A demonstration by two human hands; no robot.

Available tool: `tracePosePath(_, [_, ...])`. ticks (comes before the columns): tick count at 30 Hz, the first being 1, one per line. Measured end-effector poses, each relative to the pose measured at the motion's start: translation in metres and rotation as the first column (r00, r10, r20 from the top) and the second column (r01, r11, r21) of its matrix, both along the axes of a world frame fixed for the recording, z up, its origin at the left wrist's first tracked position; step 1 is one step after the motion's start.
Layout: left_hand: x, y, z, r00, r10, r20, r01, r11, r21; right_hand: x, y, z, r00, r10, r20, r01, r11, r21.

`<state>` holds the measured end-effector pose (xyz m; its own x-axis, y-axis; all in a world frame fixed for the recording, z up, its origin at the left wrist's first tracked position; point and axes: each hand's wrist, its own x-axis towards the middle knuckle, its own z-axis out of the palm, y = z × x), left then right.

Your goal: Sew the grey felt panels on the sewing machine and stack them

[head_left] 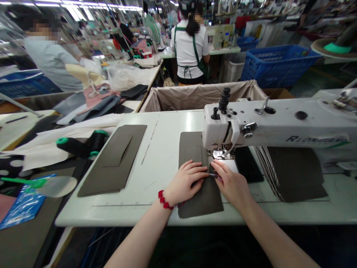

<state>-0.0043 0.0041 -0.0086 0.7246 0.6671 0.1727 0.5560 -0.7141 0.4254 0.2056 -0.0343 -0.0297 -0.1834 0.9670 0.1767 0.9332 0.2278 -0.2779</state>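
A dark grey-brown panel (200, 203) lies on the machine bed, its right edge beside the presser foot (221, 153) of a white sewing machine (279, 119). A smaller rectangular piece (193, 154) rests on the panel. My left hand (185, 182), with a red bracelet at the wrist, is spread flat on the panel, fingers pointing right. Just below the presser foot is my right hand (231, 182), fingertips at the panel's edge. A small slim metal-looking tool (214, 175) sticks out from under its curled fingers; its kind cannot be made out.
Flat grey-brown panels (111, 178) lie at left, with stitched ones (298, 173) stacked at right. Black thread cones (96, 143) stand beyond the left edge. Behind the table is a cloth-lined bin (178, 96). A person in a green apron (189, 48) sits farther back, near a blue crate (276, 63).
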Motion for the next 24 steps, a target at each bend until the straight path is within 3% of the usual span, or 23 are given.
tracePosePath(24, [0.0015, 0.0012, -0.0067, 0.998, 0.048, 0.035, -0.048, 0.999, 0.008, 0.0011, -0.0007, -0.0023, 1.0, -0.002, 0.02, 0.002, 1.0, 0.0])
